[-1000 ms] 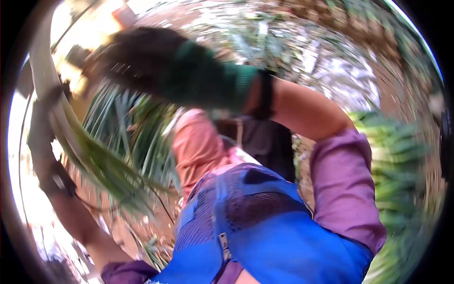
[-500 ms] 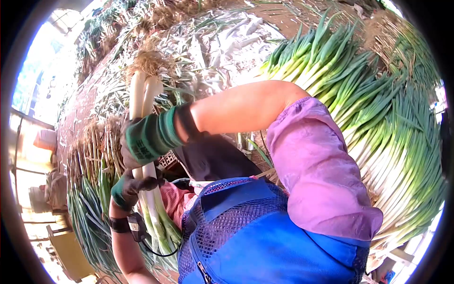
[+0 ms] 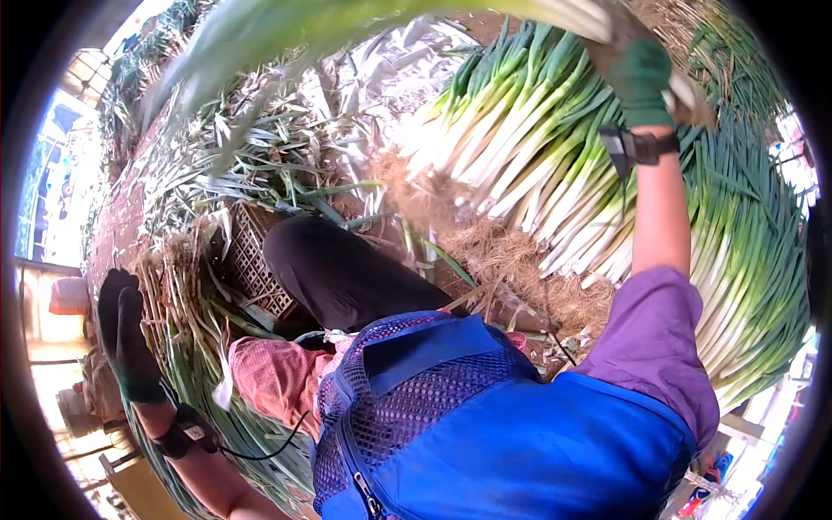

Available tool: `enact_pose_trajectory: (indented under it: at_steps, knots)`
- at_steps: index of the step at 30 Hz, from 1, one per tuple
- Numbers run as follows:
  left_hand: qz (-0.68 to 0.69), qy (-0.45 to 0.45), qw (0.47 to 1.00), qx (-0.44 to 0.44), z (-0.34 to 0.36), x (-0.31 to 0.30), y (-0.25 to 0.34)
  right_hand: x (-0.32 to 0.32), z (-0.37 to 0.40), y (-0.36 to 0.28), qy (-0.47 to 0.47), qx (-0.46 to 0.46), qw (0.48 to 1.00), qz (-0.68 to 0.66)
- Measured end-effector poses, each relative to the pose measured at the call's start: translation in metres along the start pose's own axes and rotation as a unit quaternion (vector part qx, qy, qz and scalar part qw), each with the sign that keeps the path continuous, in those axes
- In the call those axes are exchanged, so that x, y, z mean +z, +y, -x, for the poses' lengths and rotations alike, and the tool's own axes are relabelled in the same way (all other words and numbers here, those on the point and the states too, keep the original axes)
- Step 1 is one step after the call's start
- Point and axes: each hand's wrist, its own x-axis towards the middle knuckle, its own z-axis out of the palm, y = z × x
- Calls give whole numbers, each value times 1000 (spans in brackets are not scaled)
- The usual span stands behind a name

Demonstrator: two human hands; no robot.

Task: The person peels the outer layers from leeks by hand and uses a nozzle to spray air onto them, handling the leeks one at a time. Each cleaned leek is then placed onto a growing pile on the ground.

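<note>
In the upper right, my right hand (image 3: 640,82), in a dark glove with a green cuff, is closed around the white stalks of some long green onions (image 3: 576,16). Their blurred leaves stream left across the top of the view, and the white ends poke out past the hand. Beneath that hand spreads a large pile of long green onions (image 3: 555,130), white ends and roots towards me. My left hand (image 3: 130,338), also gloved, is raised at the left with fingers stretched out and nothing in it. Untrimmed onions (image 3: 186,329) lie just beside it.
A brown plastic crate (image 3: 251,260) stands by my knee (image 3: 338,269). Peeled leaves and skins (image 3: 251,156) litter the ground ahead. Fibrous roots (image 3: 511,260) gather along the pile's near edge. A thin cable (image 3: 269,455) runs from the left wrist.
My right hand has swung from the left to the upper right with the onions. My left hand has let go of them, opened and moved left.
</note>
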Motion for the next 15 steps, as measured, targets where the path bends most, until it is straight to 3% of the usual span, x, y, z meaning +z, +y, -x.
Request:
enact_pose_trajectory:
  at_steps: [2, 4, 5, 7, 8, 10, 11, 12, 14, 15]
  knots:
    - [62, 33, 997, -24, -1, 18, -15, 8, 39, 33, -132, 203, 970, -34]
    - [126, 23, 985, -116, -2, 26, -48, 8, 75, 28, -268, 374, 888, -18]
    - [144, 25, 973, -180, 1, 34, -57, 24, 100, 30, -327, 463, 822, -57]
    - [193, -8, 952, -238, 15, 53, -78, 100, 198, 49, -367, 490, 759, -222]
    - [216, -12, 939, -269, 25, 64, -87, 148, 258, 52, -365, 452, 759, -293]
    - [209, -27, 919, -333, 40, 84, -82, 152, 270, 27, -419, 596, 565, -387]
    - [198, -52, 909, -364, 47, 87, -83, 150, 266, 15, -445, 735, 338, -385]
    - [203, -70, 904, -370, 54, 90, -88, 163, 275, 5, -389, 770, 349, -365]
    - [159, -109, 916, -350, 77, 91, -114, 174, 280, -1, -407, 748, 383, -358]
    - [156, -86, 893, -413, 79, 96, -108, 177, 279, -2, -417, 742, 391, -351]
